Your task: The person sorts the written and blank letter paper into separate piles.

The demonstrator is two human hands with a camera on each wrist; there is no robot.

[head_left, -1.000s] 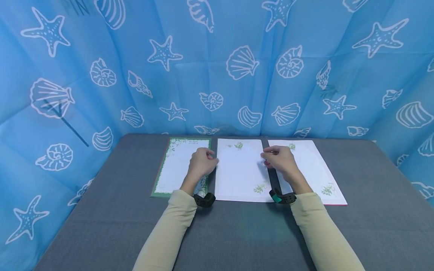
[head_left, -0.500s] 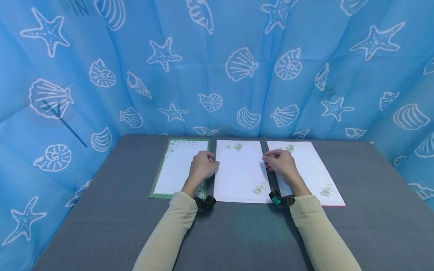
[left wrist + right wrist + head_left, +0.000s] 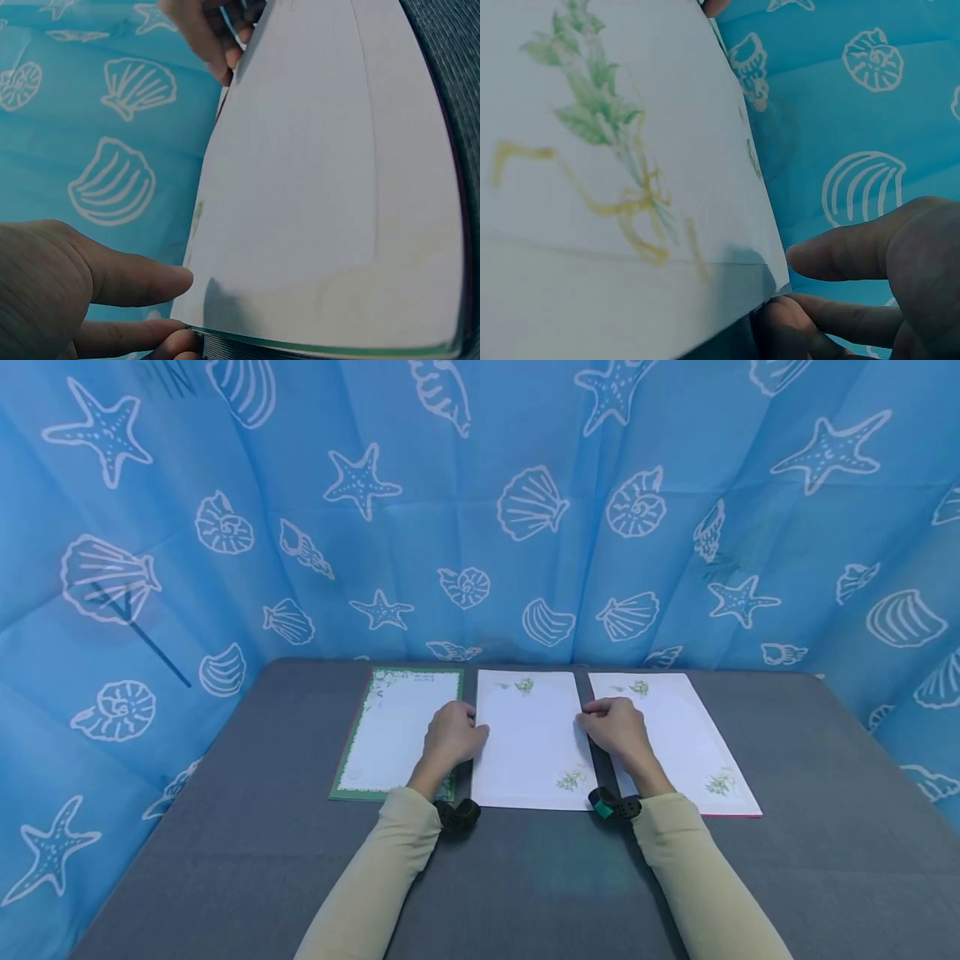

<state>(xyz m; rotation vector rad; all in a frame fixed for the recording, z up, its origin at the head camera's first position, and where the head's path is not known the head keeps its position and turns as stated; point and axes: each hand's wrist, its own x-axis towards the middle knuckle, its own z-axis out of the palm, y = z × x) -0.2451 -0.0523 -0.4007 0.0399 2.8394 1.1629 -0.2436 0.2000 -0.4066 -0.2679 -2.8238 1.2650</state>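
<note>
Three flat printed sheets lie side by side. The middle white sheet [image 3: 533, 739] carries green leaf sprigs and lies between both hands. My left hand [image 3: 452, 735] is at its left edge; in the left wrist view the thumb [image 3: 154, 282] is over the margin, casting a shadow, with the index fingertip by the green-lined edge. At its right edge is my right hand [image 3: 618, 727]; in the right wrist view its thumb [image 3: 847, 247] is near the corner and the index finger touches the edge. Neither hand visibly pinches the sheet.
A green-bordered sheet [image 3: 390, 735] lies at left, partly under the left hand. Another sprig-printed sheet [image 3: 682, 735] with a pink lower edge lies at right, partly under the right hand. All rest on a grey cloth-covered table [image 3: 540, 877] before a blue shell-patterned curtain [image 3: 420, 543].
Both hands have moved slightly nearer the body along the middle sheet's sides. The three sheets keep their places, while the view shifts slightly.
</note>
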